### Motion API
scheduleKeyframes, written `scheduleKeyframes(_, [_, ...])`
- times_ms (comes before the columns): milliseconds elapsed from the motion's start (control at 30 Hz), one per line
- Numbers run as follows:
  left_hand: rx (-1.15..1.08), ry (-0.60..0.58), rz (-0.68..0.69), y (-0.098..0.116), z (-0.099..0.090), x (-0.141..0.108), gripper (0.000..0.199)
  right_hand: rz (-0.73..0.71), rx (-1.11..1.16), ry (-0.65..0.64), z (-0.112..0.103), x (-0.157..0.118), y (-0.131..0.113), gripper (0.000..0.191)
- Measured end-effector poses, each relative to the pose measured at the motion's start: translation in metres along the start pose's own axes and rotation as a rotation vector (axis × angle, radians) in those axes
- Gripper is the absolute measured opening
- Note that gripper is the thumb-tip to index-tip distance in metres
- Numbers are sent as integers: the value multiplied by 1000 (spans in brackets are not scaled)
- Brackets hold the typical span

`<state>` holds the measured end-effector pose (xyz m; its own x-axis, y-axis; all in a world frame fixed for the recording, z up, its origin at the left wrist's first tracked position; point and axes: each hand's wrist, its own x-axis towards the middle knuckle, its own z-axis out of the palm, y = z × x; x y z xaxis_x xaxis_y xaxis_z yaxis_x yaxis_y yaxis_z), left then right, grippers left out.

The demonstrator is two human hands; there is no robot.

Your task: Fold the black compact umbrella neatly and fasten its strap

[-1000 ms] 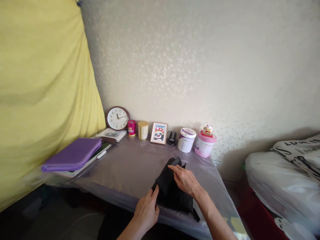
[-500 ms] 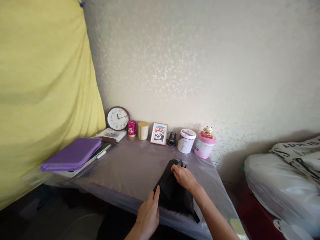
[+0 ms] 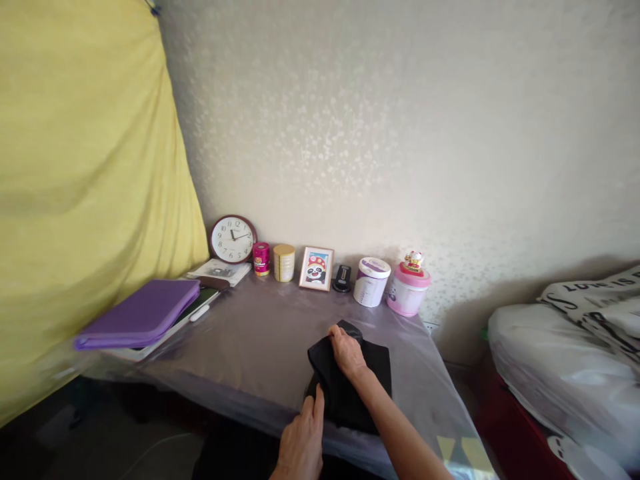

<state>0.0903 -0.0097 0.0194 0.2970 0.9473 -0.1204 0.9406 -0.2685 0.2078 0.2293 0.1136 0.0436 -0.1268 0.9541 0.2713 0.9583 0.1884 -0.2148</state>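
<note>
A soft black item, folded and fabric-like, lies on the front part of the table; I cannot tell its exact kind. My right hand is closed on its upper flap, which is lifted and bent over to the left. At its lower left edge is my left hand, with the fingers pinched on the black material. My right forearm crosses over part of the item and hides it.
The table has a clear plastic cover. Along the wall stand a clock, a pink can, a yellow-lidded jar, a picture frame, a black gadget and two tubs. At left lies a purple folder.
My right hand has moved left with the flap of the black item, folding it over. The item's right part now lies flatter and squarer. My left hand has shifted slightly down.
</note>
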Motion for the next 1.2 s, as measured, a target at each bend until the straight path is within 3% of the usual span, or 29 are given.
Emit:
scheduleKeyframes(100, [5,55,12,-7,9,-1,66,-21,-2,44,10,0,2,17])
scheduleKeyframes(167, [13,156,35,-11,13,-2,59,-38,0,75,14,-1,2,18])
scheduleKeyframes(300, [8,330,202,-11,7,3,56,-72,63,128,19,-1,3,16])
scheduleKeyframes(467, [16,356,406,-11,1,24,58,-79,157,164,23,-1,6,16])
scheduleKeyframes(567, [13,328,377,-16,8,32,62,-103,201,207,23,-6,8,18])
scheduleKeyframes(667, [-16,321,318,-19,16,34,67,-220,264,243,19,-17,7,21])
scheduleKeyframes(833, [-64,316,233,-14,25,34,66,-461,306,159,13,-35,6,28])
scheduleKeyframes(1033, [-106,267,158,-12,35,35,68,-449,203,75,12,-18,19,30])
scheduleKeyframes(1200, [-144,201,90,-5,29,32,71,-360,100,-6,7,9,31,31])
